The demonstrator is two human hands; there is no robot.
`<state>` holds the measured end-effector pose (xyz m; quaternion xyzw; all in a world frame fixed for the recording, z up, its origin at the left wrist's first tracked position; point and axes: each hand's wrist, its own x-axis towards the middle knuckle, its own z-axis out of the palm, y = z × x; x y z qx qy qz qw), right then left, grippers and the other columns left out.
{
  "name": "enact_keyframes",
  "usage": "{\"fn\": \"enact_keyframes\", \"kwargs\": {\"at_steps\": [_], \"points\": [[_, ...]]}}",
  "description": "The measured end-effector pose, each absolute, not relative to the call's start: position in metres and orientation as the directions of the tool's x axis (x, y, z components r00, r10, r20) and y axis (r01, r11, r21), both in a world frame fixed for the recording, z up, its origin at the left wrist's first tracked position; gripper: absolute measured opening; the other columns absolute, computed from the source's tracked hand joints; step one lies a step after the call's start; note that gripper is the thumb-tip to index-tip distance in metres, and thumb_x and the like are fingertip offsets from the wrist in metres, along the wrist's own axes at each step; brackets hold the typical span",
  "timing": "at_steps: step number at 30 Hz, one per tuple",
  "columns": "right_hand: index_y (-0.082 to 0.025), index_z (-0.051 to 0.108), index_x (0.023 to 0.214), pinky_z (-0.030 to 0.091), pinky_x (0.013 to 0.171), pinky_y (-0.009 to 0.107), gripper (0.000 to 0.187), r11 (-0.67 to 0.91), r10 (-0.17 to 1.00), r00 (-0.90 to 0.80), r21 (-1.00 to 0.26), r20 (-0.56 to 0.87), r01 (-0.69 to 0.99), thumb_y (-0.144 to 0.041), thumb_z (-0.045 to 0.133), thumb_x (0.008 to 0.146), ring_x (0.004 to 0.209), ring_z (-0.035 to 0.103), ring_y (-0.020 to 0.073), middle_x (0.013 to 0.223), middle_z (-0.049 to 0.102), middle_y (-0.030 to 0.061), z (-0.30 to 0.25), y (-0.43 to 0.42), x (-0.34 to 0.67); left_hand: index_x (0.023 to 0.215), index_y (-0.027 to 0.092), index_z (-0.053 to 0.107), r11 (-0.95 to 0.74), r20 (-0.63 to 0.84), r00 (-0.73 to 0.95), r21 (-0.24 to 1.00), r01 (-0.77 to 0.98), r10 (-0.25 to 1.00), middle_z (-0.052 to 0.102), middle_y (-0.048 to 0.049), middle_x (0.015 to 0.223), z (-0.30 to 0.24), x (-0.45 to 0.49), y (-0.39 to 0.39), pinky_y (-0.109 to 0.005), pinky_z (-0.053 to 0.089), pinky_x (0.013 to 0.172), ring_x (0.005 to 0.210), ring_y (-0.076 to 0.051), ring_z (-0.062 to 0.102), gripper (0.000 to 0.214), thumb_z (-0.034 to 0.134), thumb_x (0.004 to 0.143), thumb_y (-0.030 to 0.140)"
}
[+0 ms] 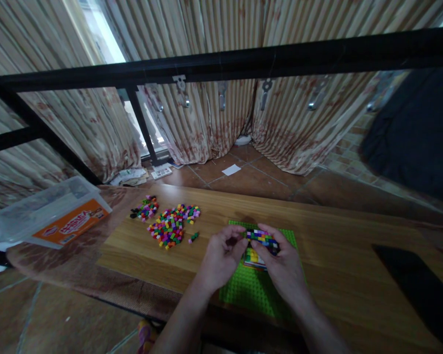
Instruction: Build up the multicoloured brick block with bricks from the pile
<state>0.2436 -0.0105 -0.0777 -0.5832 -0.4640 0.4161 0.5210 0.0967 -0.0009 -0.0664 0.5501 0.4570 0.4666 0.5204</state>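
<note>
A small structure of toy building bricks (263, 238) in many colours sits over a green studded baseplate (243, 295). My right hand (283, 265) is closed round its right side, thumb in front and fingers behind. At its left end, the curled fingers and thumb of my left hand (221, 256) pinch together against the bricks. Any small brick between those fingertips is hidden. Below the thumbs, yellow, green and white bricks (251, 256) show in the lower front part. Whether the structure is fixed to the baseplate, I cannot tell.
Loose coloured bricks (168, 227) lie in a pile on the wooden table (328, 231), left of the baseplate. A smaller heap (145, 208) and a few stray bricks (194, 238) are nearby. A clear plastic box (55, 211) stands far left. A black flat object (413, 287) lies right.
</note>
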Motion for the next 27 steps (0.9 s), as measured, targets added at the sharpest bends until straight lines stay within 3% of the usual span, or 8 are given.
{"fn": "enact_keyframes", "kwargs": {"at_steps": [18,23,27], "points": [[-0.023,0.069,0.110,0.055,0.082,0.040,0.047,-0.023,0.973,0.231,-0.995,-0.001,0.093,-0.046,0.075,0.069,0.094,0.069,0.0258,0.109,0.072,0.0074,-0.077,-0.011,0.241,0.092,0.016,0.068,0.152,-0.137,0.076,0.957,-0.247,0.988,0.059,0.0025,0.068,-0.067,0.104,0.002,-0.022,0.042,0.062,0.063,-0.010,0.054,0.031,0.077,0.064,0.022],[-0.027,0.070,0.111,0.055,0.079,0.039,0.046,-0.057,0.973,0.218,-0.996,-0.070,-0.065,-0.049,0.075,0.071,0.095,0.069,0.0264,0.112,0.073,0.0059,-0.077,-0.009,0.246,0.095,0.016,0.069,0.187,-0.169,0.091,0.947,-0.260,0.982,0.061,0.0013,0.070,-0.065,0.103,0.004,-0.023,0.044,0.062,0.061,-0.009,0.054,0.028,0.071,0.068,0.022],[-0.026,0.073,0.103,0.052,0.086,0.041,0.038,-0.020,0.927,0.364,-0.981,-0.091,-0.195,-0.048,0.073,0.073,0.101,0.067,0.0262,0.111,0.073,0.0053,-0.081,-0.004,0.255,0.091,0.016,0.068,0.154,-0.156,-0.004,0.976,-0.155,0.988,0.062,-0.0006,0.071,-0.067,0.089,0.011,-0.024,0.047,0.063,0.065,-0.012,0.057,0.020,0.065,0.071,0.019]]}}
